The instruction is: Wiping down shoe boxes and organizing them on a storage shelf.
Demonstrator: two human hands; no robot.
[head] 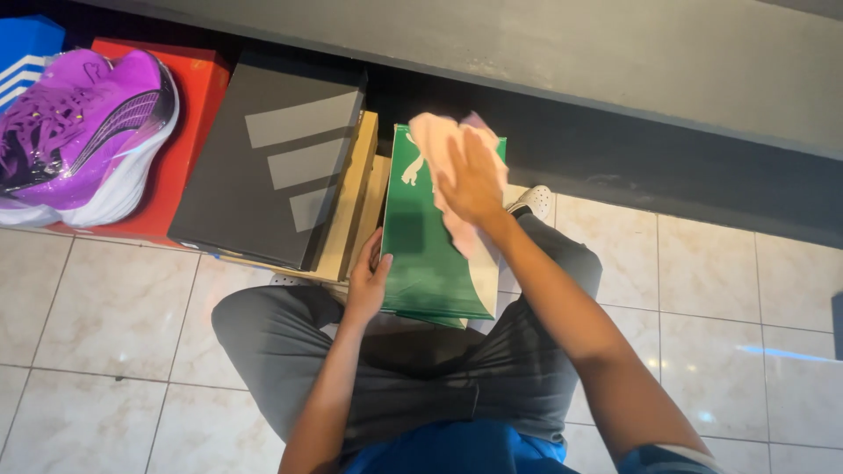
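A green shoe box (423,254) rests on my lap, its far end toward the dark shelf. My left hand (367,283) grips the box's left edge near its lower corner. My right hand (472,180) presses a pale pink cloth (439,140) flat against the lid's upper right part. The cloth hangs down past my palm over the box's right side.
A black shoe box (272,167) lies tilted on a tan box (351,206) to the left. Further left a purple sneaker (83,132) sits on a red box (189,114), beside a blue box (26,48). A grey ledge (571,61) runs above; tiled floor (114,316) surrounds me.
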